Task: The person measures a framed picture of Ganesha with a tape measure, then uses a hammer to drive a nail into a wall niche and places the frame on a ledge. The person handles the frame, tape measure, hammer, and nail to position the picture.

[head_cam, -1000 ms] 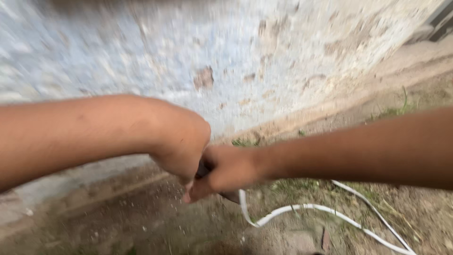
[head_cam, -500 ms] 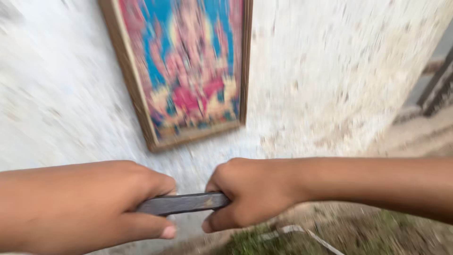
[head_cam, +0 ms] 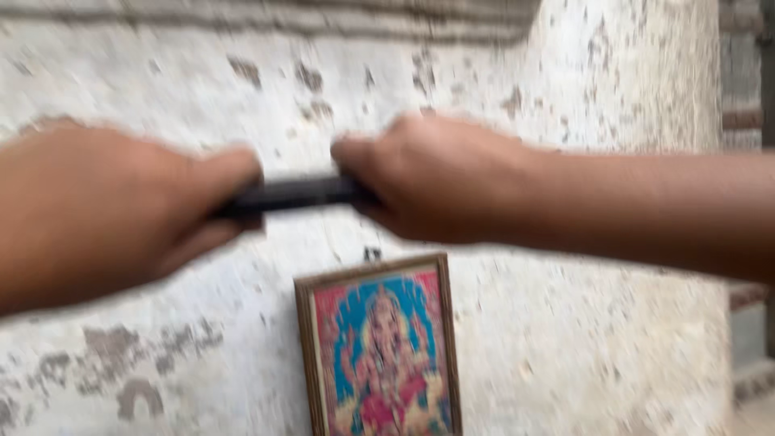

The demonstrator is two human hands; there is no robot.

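Head view, now: left hand (head_cam: 113, 214) and right hand (head_cam: 436, 178) both fisted round a dark bar (head_cam: 295, 194), one at each end, knuckles facing the cam. Bar lies roughly level, held up in front of the wall (head_cam: 565, 339), w/ only its mid stretch showing betw. the fists. Two-hand grip at opposite ends likely steadies it; blur hides what the ends are. Framed picture (head_cam: 379, 355) hangs on the wall just below the bar, reaching the bottom edge of the wall in view.

Vs 0.5 s ago: same grip, but hands sit higher in frame and the framed picture has gone from above them to below, so view has tilted up.
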